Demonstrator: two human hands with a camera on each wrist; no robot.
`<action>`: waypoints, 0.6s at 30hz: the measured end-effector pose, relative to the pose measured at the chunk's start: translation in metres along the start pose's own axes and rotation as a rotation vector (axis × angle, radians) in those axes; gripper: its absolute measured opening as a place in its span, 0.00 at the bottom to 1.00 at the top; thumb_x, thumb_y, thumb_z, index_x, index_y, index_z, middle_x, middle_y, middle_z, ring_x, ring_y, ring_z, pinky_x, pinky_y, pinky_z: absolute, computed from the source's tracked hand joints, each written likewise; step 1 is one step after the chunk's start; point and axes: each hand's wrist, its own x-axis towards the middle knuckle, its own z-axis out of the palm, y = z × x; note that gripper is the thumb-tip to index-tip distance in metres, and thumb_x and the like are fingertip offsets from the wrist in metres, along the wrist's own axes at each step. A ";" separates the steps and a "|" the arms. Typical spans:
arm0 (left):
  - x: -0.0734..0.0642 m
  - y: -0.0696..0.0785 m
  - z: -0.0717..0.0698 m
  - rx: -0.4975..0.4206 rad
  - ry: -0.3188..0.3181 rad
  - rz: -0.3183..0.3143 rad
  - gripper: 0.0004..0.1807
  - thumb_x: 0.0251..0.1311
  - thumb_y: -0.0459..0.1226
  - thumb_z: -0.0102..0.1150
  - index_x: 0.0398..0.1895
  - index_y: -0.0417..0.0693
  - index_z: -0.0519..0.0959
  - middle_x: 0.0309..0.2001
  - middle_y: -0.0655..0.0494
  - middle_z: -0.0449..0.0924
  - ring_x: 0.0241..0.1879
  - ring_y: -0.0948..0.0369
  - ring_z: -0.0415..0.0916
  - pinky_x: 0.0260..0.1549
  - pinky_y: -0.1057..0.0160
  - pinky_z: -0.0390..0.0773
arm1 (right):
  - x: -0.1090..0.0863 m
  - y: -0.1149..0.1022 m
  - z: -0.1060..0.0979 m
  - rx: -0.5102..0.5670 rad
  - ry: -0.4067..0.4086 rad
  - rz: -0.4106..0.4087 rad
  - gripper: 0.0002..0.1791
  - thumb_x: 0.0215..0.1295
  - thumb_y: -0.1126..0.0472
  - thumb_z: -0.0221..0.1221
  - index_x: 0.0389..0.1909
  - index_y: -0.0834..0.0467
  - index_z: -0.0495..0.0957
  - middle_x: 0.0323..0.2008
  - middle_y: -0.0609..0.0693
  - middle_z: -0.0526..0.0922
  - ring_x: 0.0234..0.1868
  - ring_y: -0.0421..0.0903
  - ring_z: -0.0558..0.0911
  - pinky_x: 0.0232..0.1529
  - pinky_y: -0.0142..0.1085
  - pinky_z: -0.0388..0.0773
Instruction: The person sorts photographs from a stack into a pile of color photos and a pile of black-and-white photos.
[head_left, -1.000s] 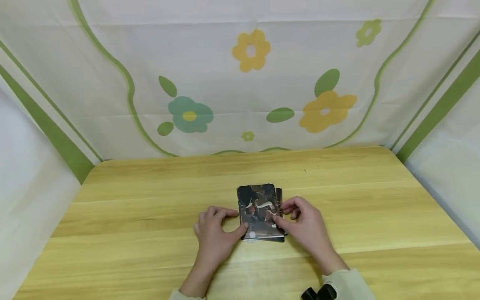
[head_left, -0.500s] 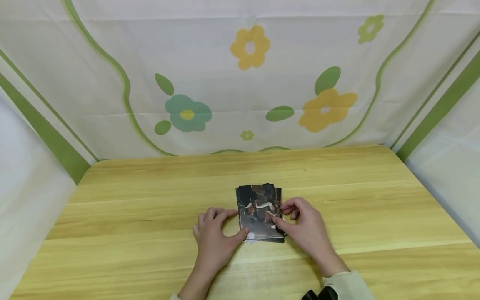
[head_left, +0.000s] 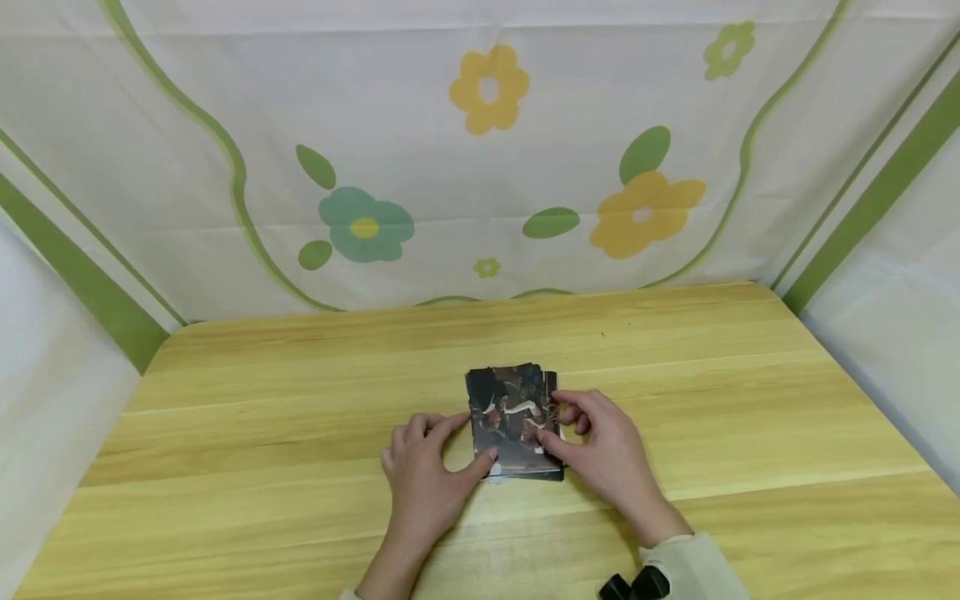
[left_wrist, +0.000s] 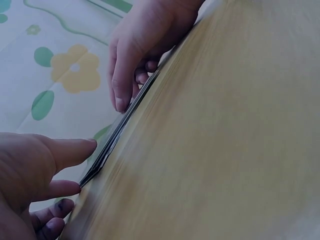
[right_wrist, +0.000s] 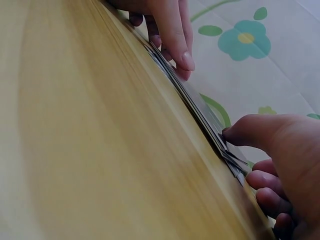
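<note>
A stack of dark picture cards lies flat on the table in the head view, its edges uneven and one card jutting out at the right. My left hand holds its left side, thumb on the top card near the lower left corner, index fingertip at the left edge. From the right, my right hand pinches the stack, thumb on the top card and index finger at the right edge. In the left wrist view the thin layered side of the stack shows between both hands; the right wrist view shows it too.
The wooden table extends around the stack on all sides. Behind it hangs a white curtain printed with flowers. A black strapped device sits at my right cuff.
The head view has shifted a little, so the whole scene sits slightly differently in it. My right index fingertip has slid slightly farther up the stack's right edge. The left hand keeps its place.
</note>
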 end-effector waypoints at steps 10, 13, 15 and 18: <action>-0.003 0.002 -0.002 0.024 -0.004 0.026 0.31 0.53 0.48 0.83 0.61 0.53 0.87 0.51 0.52 0.78 0.54 0.49 0.67 0.54 0.43 0.57 | -0.002 0.000 0.002 -0.043 0.001 -0.060 0.30 0.56 0.54 0.80 0.61 0.51 0.87 0.36 0.39 0.81 0.37 0.37 0.75 0.42 0.32 0.76; -0.002 0.001 -0.001 0.013 -0.007 0.024 0.31 0.53 0.48 0.82 0.62 0.53 0.87 0.51 0.52 0.79 0.54 0.49 0.68 0.54 0.44 0.57 | -0.002 0.001 0.002 -0.042 0.009 -0.066 0.30 0.56 0.54 0.80 0.61 0.51 0.87 0.36 0.39 0.81 0.37 0.38 0.75 0.42 0.32 0.76; -0.001 0.000 -0.001 0.008 -0.008 0.022 0.31 0.53 0.48 0.82 0.62 0.53 0.87 0.51 0.52 0.80 0.55 0.49 0.69 0.55 0.44 0.57 | -0.003 0.001 0.002 -0.044 0.012 -0.069 0.30 0.55 0.54 0.80 0.61 0.51 0.87 0.35 0.39 0.81 0.37 0.38 0.75 0.43 0.32 0.76; 0.000 -0.001 0.000 -0.008 -0.003 0.015 0.31 0.53 0.47 0.83 0.62 0.54 0.87 0.51 0.53 0.81 0.55 0.50 0.70 0.55 0.44 0.56 | -0.003 0.002 0.002 -0.045 0.010 -0.072 0.29 0.56 0.54 0.80 0.61 0.50 0.87 0.36 0.39 0.81 0.38 0.38 0.76 0.44 0.33 0.77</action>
